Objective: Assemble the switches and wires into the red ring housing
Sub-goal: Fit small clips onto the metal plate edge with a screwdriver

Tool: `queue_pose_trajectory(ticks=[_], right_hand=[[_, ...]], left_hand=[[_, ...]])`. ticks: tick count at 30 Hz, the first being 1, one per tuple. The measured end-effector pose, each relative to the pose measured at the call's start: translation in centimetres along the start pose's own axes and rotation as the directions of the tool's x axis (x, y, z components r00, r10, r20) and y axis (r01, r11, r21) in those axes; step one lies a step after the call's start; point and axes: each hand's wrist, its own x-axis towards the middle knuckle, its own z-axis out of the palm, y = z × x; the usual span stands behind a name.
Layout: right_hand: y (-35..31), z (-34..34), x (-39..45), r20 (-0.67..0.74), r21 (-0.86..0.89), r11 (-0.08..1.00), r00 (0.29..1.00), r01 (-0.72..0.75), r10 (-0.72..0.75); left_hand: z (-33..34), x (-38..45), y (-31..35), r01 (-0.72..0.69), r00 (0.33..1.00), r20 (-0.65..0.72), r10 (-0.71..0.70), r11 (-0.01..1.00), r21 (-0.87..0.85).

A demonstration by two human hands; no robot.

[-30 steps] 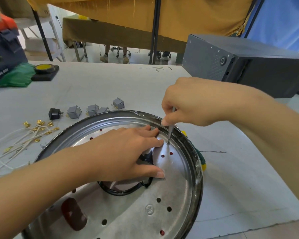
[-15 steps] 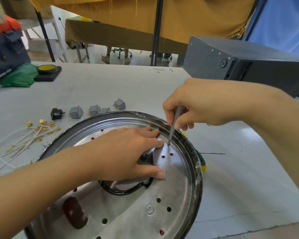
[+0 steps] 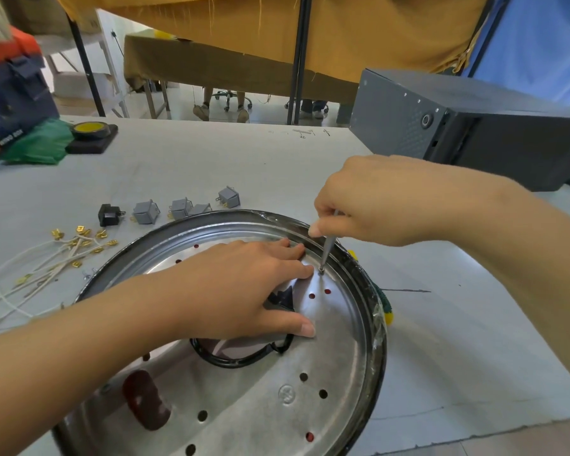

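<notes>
- Ring housing (image 3: 343, 383): a round, shiny metal pan-like plate with a dark rim lies flat on the pale grey table (image 3: 474, 357), red showing through its small punched holes (the red body itself is mostly hidden underneath).
- Right hand (image 3: 372, 199): its fingers are curled round a thin silver screwdriver (image 3: 327, 251) and pinch the shaft near the top. The tool stands nearly upright, its tip on a small screw (image 3: 321, 272) in the plate, directly below the pinch and just inside the rim.
- Left hand (image 3: 244, 291): it presses flat on the plate with straight fingers, holding nothing; its fingertips lie just beside the screwdriver tip, on the near-left side of it.
- Step in hand, as I judge it: fastening the metal plate to the housing with a screw, while the other hand steadies the plate over the black-edged centre opening (image 3: 241, 357).
- Small grey rocker switches (image 3: 181, 209) and one black switch (image 3: 110, 214) sit on the table beyond the rim, well to the left of the grip; white wires with brass terminals (image 3: 66, 255) lie farther left. None are fitted yet.
- Next move calls for keeping the tip seated and the shaft upright while twisting, with steady downward pressure from the flat hand so the plate does not turn.
- Whether the screw is fully home I cannot tell.
</notes>
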Motion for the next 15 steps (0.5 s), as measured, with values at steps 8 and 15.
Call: queue_pose_trajectory(ticks=[8, 15], right_hand=[[-0.06, -0.58, -0.12, 0.039, 0.138, 0.987, 0.996, 0.076, -0.082], [-0.52, -0.54, 0.63, 0.017, 0.012, 0.999, 0.999, 0.033, -0.034]], left_hand=[[0.11, 0.00, -0.02, -0.002, 1.000, -0.010, 0.002, 1.000, 0.005], [0.07, 0.01, -0.01, -0.005, 1.000, -0.005, 0.005, 1.000, 0.003]])
